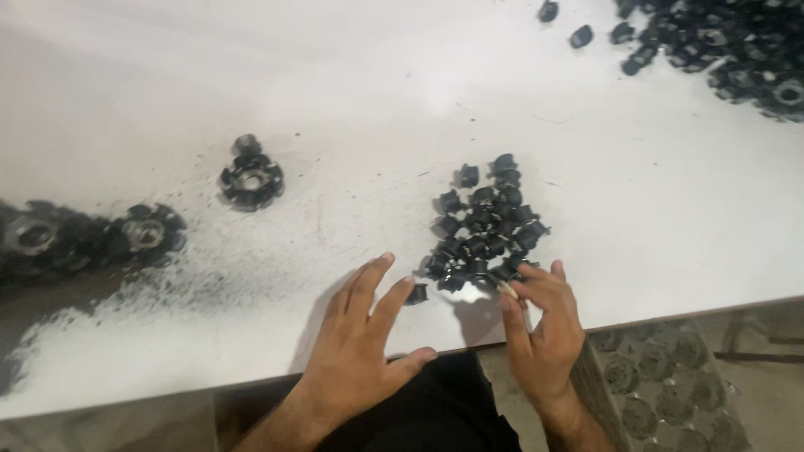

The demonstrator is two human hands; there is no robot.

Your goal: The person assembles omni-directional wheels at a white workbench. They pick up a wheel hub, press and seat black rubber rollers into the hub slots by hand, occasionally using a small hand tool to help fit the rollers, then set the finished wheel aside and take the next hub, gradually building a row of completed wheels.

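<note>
Here the left hand (360, 335) lies flat and open on the white tabletop (586, 151), fingers spread, with one small black piece (416, 293) just beyond its fingertips. The right hand (543, 322) is at the near edge of a loose pile of small black pieces (486, 226); its fingers are curled and appear to pinch one of them, though the piece itself is mostly hidden, so the grip is a judgement rather than a clear sight.

To the left, well apart from the pile, a black toothed ring with a hollow middle (251, 180) sits alone. Two more such rings (92, 234), with metal centres, lie further left on a patch of dark dust. At the far right corner of the tabletop a large heap of black parts (720, 50) spreads out, with a few strays beside it. Below the tabletop edge, by the right wrist, a tray with round hollows (670, 385) holds dark pieces.

Judging from the layout, only a few rings appear finished, while the pile near the hands and the heap beyond remain, so most of the work seems left.
</note>
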